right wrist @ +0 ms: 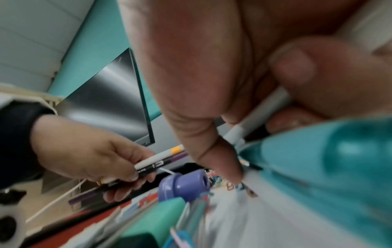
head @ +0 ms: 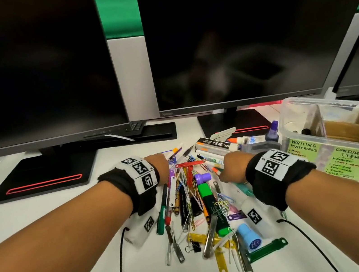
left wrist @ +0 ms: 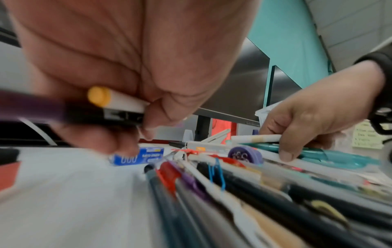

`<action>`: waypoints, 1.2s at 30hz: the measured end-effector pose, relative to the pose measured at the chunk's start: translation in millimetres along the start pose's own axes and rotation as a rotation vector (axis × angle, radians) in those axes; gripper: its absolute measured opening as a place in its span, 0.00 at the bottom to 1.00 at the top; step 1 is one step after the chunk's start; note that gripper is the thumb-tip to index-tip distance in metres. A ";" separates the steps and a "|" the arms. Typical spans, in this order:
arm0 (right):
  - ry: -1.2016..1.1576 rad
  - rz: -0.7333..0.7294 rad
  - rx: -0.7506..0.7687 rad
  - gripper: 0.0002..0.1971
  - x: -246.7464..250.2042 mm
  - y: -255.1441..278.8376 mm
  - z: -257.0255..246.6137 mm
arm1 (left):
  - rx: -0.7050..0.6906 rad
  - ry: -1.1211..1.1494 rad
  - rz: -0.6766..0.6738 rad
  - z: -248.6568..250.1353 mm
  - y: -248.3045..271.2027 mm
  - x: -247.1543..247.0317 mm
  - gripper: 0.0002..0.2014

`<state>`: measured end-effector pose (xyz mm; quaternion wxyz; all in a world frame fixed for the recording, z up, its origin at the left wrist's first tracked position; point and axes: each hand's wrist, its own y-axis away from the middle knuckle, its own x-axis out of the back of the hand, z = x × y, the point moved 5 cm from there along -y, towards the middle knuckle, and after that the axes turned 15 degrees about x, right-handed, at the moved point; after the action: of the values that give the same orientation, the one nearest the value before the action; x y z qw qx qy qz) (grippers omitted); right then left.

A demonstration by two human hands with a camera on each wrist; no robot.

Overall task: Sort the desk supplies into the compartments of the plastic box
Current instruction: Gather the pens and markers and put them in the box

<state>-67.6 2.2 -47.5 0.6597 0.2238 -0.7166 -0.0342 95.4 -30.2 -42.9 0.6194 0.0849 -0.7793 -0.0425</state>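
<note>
Two dark monitors are seen at twelve o'clock. The plastic box is set at three o'clock of the supply pile. Several pens are gripped by the left hand; a white marker is pinched by the right hand.

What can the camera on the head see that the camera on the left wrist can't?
Only the head view shows the plastic box with its green labels, the light blue stamp, the green highlighter and the tagged wristbands.

Only the left wrist view shows the underside of the left hand: its fingers pinch a white pen with an orange cap together with a dark purple pen.

Both show the right hand reaching into the pile, the purple stamp, the small blue staples box and the dark monitors.
</note>
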 end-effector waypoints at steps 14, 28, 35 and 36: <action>-0.270 0.098 -0.058 0.08 12.8 12.3 18.9 | -0.035 0.017 -0.032 26.4 -33.9 5.1 0.16; 0.013 0.154 0.186 0.20 6.1 -11.8 -27.3 | 0.010 0.099 -0.165 13.3 -21.9 -6.9 0.11; 0.040 0.208 0.024 0.21 16.0 -2.5 1.0 | 0.064 0.192 -0.223 -2.6 -18.6 -6.1 0.16; 0.027 0.220 0.027 0.21 18.0 -1.2 -0.9 | 0.053 0.176 -0.246 -4.1 -16.0 -5.1 0.15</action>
<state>-66.9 -5.2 -31.0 0.6659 0.1533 -0.7284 0.0510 101.8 -44.9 -49.6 0.6729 0.1994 -0.7067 -0.0899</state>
